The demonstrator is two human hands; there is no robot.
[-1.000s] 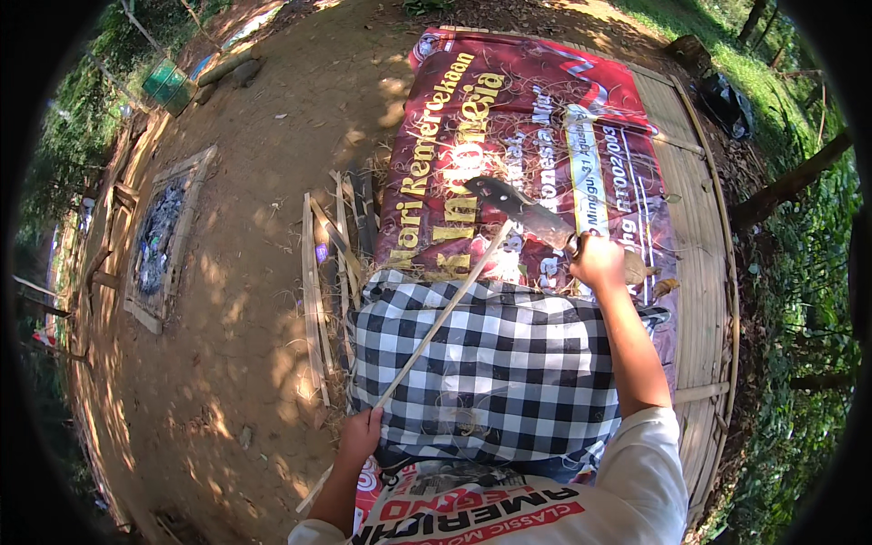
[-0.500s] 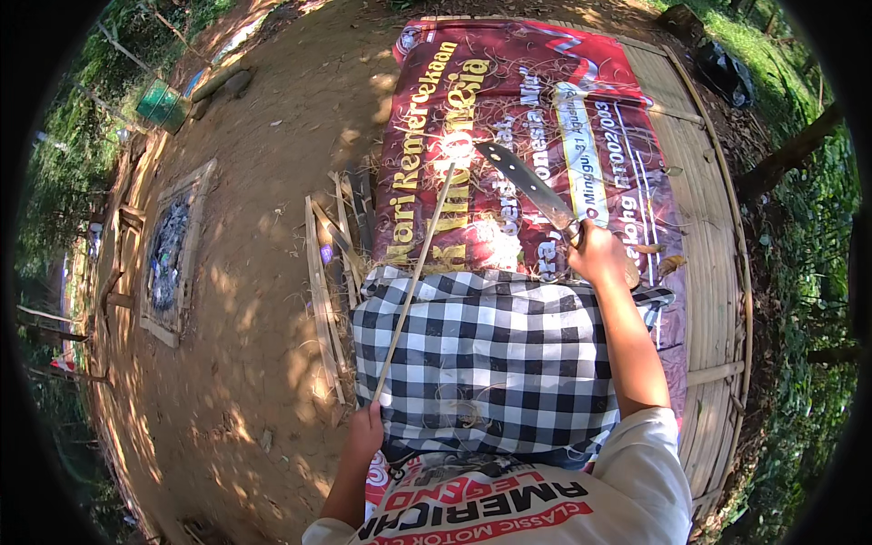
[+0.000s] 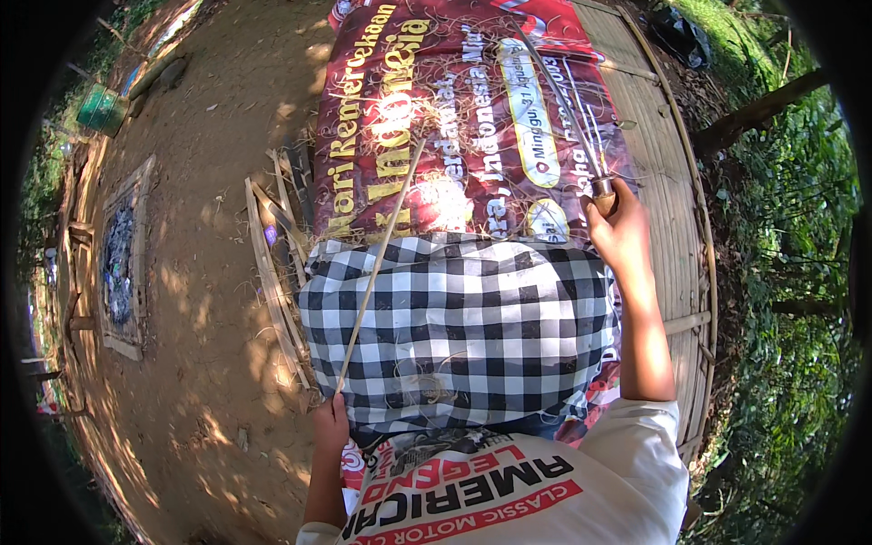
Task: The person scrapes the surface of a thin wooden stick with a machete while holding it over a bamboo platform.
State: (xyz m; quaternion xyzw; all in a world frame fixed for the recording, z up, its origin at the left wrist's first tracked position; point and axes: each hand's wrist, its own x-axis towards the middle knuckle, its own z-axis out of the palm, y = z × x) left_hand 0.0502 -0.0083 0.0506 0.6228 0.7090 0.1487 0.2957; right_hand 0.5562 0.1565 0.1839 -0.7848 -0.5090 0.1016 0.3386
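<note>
A long, thin bamboo strip [image 3: 381, 258] slants across my lap, its near end held closed in my left hand [image 3: 331, 423]. Its far end rests over or just above a dark red printed banner [image 3: 363, 145] strewn with curly shavings. My right hand [image 3: 619, 229] grips the wooden handle of a large knife [image 3: 568, 104]. The blade points away from me, seen nearly edge-on, over the banner's right part and apart from the strip. Beneath the strip, a black-and-white checkered cloth [image 3: 472, 318] covers my lap, with a few shavings on it.
The banner lies on a slatted bamboo platform [image 3: 668, 200]. Several split bamboo pieces [image 3: 272, 272] lie to the left on bare soil [image 3: 200, 227]. Farther left is a framed ash pit [image 3: 123, 259]; a green container [image 3: 100, 109] stands beyond it. A dark bag [image 3: 677, 36] lies at far right.
The knife has swung right, away from the strip's far end, and its blade has turned edge-on. My left hand still holds the strip. The whole view has shifted.
</note>
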